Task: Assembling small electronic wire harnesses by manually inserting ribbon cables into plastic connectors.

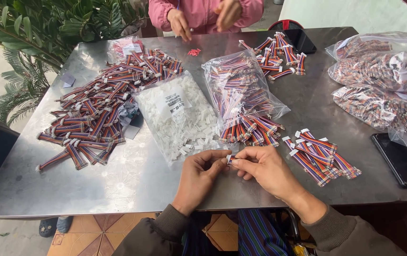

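Here we pinch a small white plug (230, 160) between both thumbs and forefingers, our left hand (202, 171) and right hand (264, 167) meeting just above the near edge of the metal table (132, 185). Both sets of fingers are closed tight on it. It looks light, stiff and slippery, so we judge its flat sides the surest hold. A clear bag of plugs (180, 118) lies just beyond, wire bundles (319, 154) beside our right hand.

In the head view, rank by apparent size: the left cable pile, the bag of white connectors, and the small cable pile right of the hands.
1. Left cable pile
2. Bag of white connectors
3. Small cable pile, though nearest the camera
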